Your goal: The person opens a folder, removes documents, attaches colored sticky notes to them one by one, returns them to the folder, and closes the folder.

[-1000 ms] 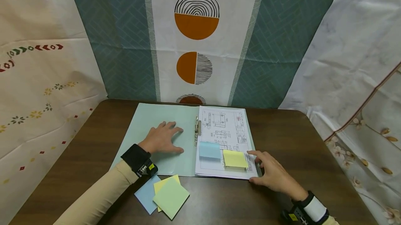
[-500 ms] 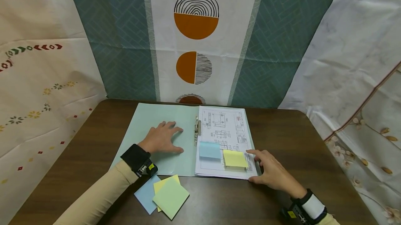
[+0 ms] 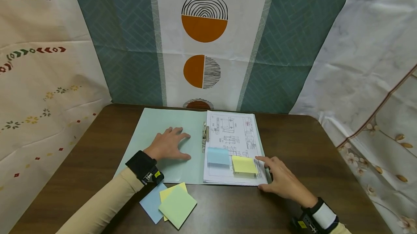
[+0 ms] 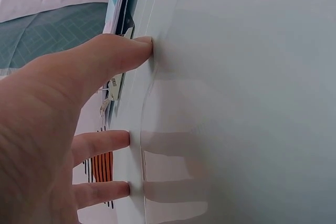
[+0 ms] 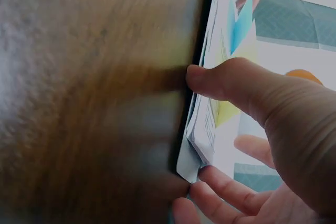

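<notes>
A pale green folder [image 3: 192, 116] lies spread flat on the table, with a metal clip [image 3: 205, 136] along its fold. My left hand [image 3: 167, 145] rests on the left cover, fingers spread; in the left wrist view, the thumb and two fingertips touch the cover. The right side bears a stack of papers [image 3: 239, 125] printed with technical drawings. A blue sticky note [image 3: 218, 156] and a yellow sticky note [image 3: 244, 164] stick up from the top sheet. At the stack's lower right corner is my right hand [image 3: 283, 179], thumb against the bottom edge, other fingers by the right edge.
In front of the folder, a green sticky note pad [image 3: 178, 205] overlaps a yellow pad [image 3: 171, 190] and a blue pad [image 3: 152, 203]. Patterned cloths [image 3: 280, 64] hang around the brown wooden table [image 3: 293, 136].
My right hand has shifted very slightly left at the papers' corner. The left hand keeps its place on the cover, and the notes and pads stay where they were.
</notes>
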